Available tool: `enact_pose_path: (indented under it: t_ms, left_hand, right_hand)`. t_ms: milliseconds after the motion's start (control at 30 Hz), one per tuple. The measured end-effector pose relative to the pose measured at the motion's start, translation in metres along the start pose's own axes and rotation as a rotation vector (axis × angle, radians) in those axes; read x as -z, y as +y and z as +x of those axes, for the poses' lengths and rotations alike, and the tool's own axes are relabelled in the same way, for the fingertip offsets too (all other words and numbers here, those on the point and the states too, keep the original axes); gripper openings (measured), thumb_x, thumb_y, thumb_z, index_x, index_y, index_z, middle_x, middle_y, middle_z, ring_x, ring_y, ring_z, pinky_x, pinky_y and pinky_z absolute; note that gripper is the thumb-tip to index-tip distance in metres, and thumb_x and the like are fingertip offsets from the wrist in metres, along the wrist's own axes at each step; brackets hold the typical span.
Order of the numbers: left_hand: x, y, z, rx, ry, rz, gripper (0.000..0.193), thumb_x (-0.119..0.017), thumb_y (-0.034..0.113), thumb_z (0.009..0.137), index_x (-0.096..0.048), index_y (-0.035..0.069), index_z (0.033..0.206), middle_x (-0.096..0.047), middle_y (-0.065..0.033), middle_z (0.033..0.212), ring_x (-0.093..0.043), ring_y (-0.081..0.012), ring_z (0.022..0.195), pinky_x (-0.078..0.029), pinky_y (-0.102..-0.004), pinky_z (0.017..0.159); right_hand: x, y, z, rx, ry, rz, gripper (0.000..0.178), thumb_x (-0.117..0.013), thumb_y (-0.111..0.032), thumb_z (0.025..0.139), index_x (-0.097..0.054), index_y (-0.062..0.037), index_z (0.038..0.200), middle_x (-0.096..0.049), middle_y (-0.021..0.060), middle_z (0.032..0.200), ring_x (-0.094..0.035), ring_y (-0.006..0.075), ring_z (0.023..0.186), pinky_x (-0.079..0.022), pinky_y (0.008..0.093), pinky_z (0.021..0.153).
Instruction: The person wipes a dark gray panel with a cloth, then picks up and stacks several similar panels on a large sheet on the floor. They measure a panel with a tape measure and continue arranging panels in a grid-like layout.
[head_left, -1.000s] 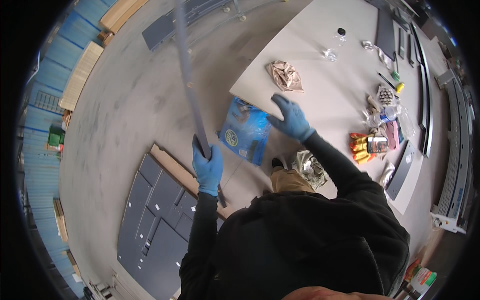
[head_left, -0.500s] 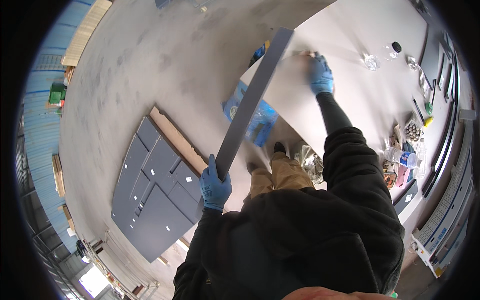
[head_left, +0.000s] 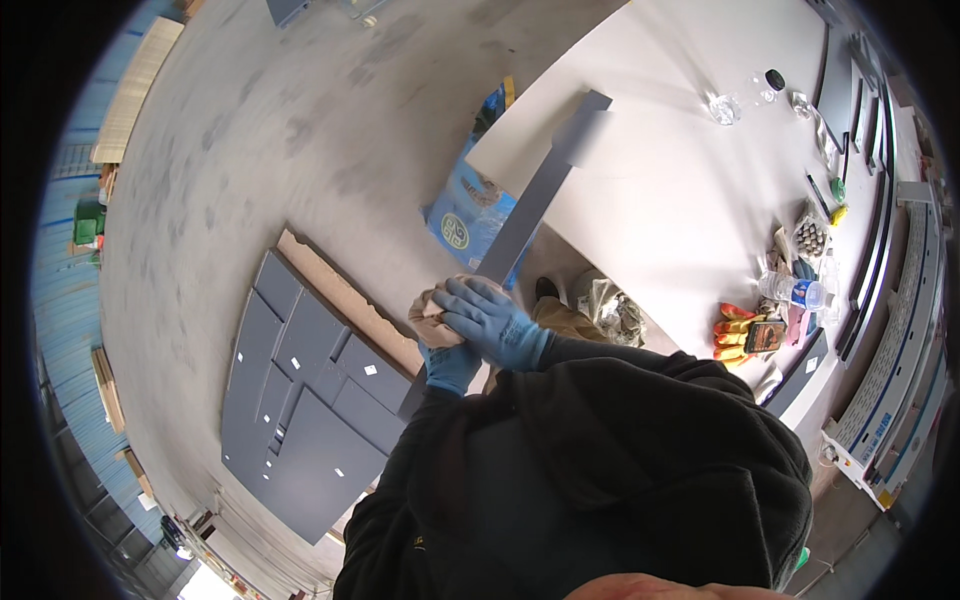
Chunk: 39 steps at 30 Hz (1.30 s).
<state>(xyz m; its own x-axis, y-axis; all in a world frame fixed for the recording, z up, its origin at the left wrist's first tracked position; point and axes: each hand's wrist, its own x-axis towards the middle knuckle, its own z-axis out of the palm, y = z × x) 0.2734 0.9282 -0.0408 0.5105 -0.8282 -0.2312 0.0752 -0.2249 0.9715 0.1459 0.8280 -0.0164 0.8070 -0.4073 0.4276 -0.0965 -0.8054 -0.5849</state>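
Note:
A long dark grey board (head_left: 530, 212) runs from beside my body out over the corner of the white table (head_left: 640, 190). My gloved left hand (head_left: 450, 368) is closed around its near part, its fingers partly covered. Just above it, my gloved right hand (head_left: 497, 322) presses a crumpled beige cloth (head_left: 430, 314) onto the board. The board's far end looks smeared, with a paler patch on it.
Grey panels (head_left: 330, 440) lie stacked at the left. A blue bag (head_left: 470, 215) stands by the table corner. On the table are a clear bottle (head_left: 800, 290), red-yellow gloves (head_left: 732, 335) and a black-capped bottle (head_left: 765, 85). Dark strips (head_left: 870, 240) line its right side.
My right hand has come back from the tabletop to the board beside my left hand, now with the cloth pressed on it. The board's far end has dipped slightly and shifted right.

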Motion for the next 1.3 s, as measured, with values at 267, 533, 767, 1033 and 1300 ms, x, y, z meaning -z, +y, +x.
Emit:
enact_pose_path:
  t_ms: [267,533,767,1033,1300]
  left_hand:
    - [0.013,-0.006,-0.004,-0.130,-0.205,1.185,0.091,-0.076,0.022,0.086,-0.031,0.006,0.163,-0.065,-0.0199,0.111,-0.065,-0.0415,0.098,-0.051,-0.0544,0.083]
    - [0.024,-0.005,0.005,-0.189,-0.163,1.271,0.087,-0.076,0.021,0.084,-0.038,0.004,0.160,-0.065,-0.0133,0.107,-0.065,-0.0353,0.091,-0.050,-0.0504,0.079]
    - [0.029,0.002,0.004,-0.244,-0.148,1.268,0.085,-0.077,0.022,0.085,-0.040,0.003,0.159,-0.065,-0.0130,0.108,-0.065,-0.0347,0.090,-0.049,-0.0506,0.078]
    - [0.029,-0.002,0.010,-0.207,-0.200,1.336,0.090,-0.076,0.021,0.083,-0.036,0.002,0.161,-0.064,-0.0132,0.109,-0.064,-0.0346,0.094,-0.050,-0.0499,0.080]
    - [0.029,-0.007,0.022,-0.142,-0.236,1.284,0.095,-0.076,0.018,0.083,-0.030,0.004,0.164,-0.063,-0.0165,0.112,-0.064,-0.0377,0.098,-0.050,-0.0515,0.085]
  right_hand:
    - [0.051,0.155,0.020,-0.426,-0.059,-0.179,0.047,-0.072,-0.015,0.085,-0.064,-0.0066,0.130,-0.055,0.0176,0.152,-0.047,0.0409,0.146,-0.038,0.0513,0.121]
    - [0.165,0.436,0.036,-0.851,0.338,-0.376,0.052,-0.054,-0.029,0.104,-0.050,-0.0081,0.152,-0.058,0.0203,0.150,-0.055,0.0370,0.139,-0.045,0.0428,0.114]
    - [0.163,0.280,0.000,-0.294,0.441,-0.544,0.062,-0.063,-0.010,0.095,-0.047,0.0025,0.153,-0.058,0.0262,0.147,-0.061,0.0447,0.128,-0.050,0.0502,0.107]
    - [0.017,0.078,0.007,-0.103,-0.008,-0.142,0.048,-0.069,-0.028,0.090,-0.064,-0.0084,0.134,-0.058,0.0137,0.144,-0.050,0.0361,0.143,-0.043,0.0587,0.115]
    - [0.080,0.220,0.036,-0.368,0.172,-0.337,0.049,-0.067,-0.016,0.091,-0.062,-0.0120,0.139,-0.061,0.0195,0.139,-0.050,0.0431,0.138,-0.042,0.0553,0.113]
